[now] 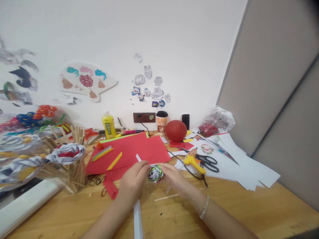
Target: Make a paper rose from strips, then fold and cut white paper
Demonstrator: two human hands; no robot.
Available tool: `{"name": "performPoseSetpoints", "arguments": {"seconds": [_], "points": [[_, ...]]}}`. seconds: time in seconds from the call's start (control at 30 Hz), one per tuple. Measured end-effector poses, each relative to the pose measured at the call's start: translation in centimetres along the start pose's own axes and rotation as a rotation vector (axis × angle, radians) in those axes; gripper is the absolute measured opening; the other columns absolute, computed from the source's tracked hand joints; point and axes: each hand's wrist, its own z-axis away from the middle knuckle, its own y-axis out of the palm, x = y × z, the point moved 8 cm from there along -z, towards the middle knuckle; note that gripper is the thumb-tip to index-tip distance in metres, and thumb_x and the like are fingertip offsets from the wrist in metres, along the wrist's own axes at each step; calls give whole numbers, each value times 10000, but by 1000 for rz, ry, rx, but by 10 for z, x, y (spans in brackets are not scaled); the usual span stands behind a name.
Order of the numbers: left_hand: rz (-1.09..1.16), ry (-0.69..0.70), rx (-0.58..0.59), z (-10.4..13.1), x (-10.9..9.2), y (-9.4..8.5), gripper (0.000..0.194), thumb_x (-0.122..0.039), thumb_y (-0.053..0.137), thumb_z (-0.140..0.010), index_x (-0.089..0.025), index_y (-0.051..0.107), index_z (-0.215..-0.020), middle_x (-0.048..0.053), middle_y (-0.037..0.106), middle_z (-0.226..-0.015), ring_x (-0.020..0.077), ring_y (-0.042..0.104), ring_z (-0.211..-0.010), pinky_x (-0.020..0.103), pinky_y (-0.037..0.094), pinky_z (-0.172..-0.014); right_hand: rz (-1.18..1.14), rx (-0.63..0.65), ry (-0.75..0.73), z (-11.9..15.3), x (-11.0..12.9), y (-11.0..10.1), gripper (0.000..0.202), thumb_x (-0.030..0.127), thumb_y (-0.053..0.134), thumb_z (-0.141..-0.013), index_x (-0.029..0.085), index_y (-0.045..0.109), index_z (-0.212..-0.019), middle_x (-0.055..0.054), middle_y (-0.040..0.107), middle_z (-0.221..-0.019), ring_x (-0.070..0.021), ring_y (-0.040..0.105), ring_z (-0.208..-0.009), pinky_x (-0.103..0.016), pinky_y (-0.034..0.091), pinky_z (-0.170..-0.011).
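My left hand [134,182] and my right hand [174,177] meet over the wooden table [249,212], both closed on a small rolled paper flower [155,173] with black, white and green print. A long white paper strip [138,215] trails from the flower toward me, under my left wrist. A silver bracelet [204,206] sits on my right wrist. A large red paper sheet [132,151] lies just beyond the hands.
A yellow glue gun [193,163] and black scissors [209,162] lie right of the hands on white sheets [239,162]. A red ball [175,130], a coffee cup [161,122] and a yellow bottle [108,125] stand by the wall. Wooden sticks with paper flowers [67,156] fill the left.
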Motion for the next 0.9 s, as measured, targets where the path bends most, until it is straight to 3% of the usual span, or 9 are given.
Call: {"name": "performPoseSetpoints", "arguments": {"seconds": [0.53, 0.73, 0.9], "points": [[67, -9, 25, -4, -6, -7, 195, -160, 413, -892, -143, 574, -1001, 97, 639, -932, 172, 607, -834, 269, 522, -703, -2, 6, 20, -1, 0, -2, 309, 451, 646, -729, 175, 652, -867, -25, 639, -808, -153, 574, -722, -279, 489, -616], [-34, 141, 10, -9, -15, -8, 221, -118, 376, -884, -84, 580, -962, 134, 638, -901, 201, 597, -804, 289, 518, -658, -3, -15, 30, 0, 0, -3, 316, 459, 662, -711, 177, 656, -854, -25, 643, -806, -158, 586, -734, -262, 492, -600], [-94, 190, 40, -12, -18, -4, 234, -94, 357, -886, -105, 586, -931, 125, 642, -880, 203, 579, -791, 302, 512, -638, 8, -43, 28, -2, -4, -7, 341, 467, 680, -691, 183, 673, -880, -25, 650, -816, -163, 594, -740, -256, 497, -590]]}}
